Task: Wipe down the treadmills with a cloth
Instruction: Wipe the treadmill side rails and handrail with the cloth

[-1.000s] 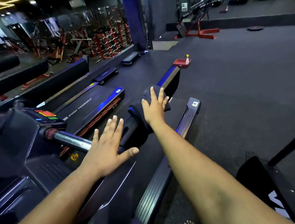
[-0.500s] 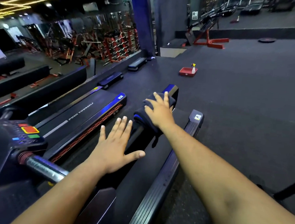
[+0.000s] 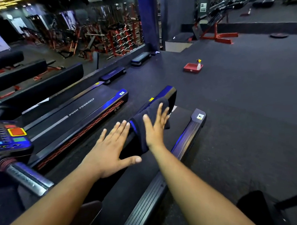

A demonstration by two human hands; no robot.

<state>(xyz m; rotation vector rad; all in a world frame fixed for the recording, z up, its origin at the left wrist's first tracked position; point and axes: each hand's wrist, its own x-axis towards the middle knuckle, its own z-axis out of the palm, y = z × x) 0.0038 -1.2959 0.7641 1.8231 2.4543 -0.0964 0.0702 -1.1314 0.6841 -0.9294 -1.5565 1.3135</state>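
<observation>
A dark cloth (image 3: 145, 117) lies draped over the left side rail (image 3: 164, 92) of the treadmill in front of me. My right hand (image 3: 154, 128) presses flat on the cloth, fingers straight and spread. My left hand (image 3: 110, 148) is flat and spread near the same rail, closer to me, its fingertips at the cloth's near edge. The treadmill's black belt (image 3: 179, 120) runs between that rail and the right side rail (image 3: 187, 138). A second treadmill (image 3: 86, 109) with "PUSH YOURSELF" on its belt stands to the left.
A console with coloured buttons (image 3: 12, 137) and a metal handlebar (image 3: 25, 176) are at the lower left. A red tray (image 3: 191, 67) with a spray bottle (image 3: 199, 64) sits on the dark floor ahead. Step platforms (image 3: 112, 75) line the mirrored wall.
My right hand has slid the cloth along the left rail towards its far end. My left hand has kept its place near the rail, and my view has tilted up.
</observation>
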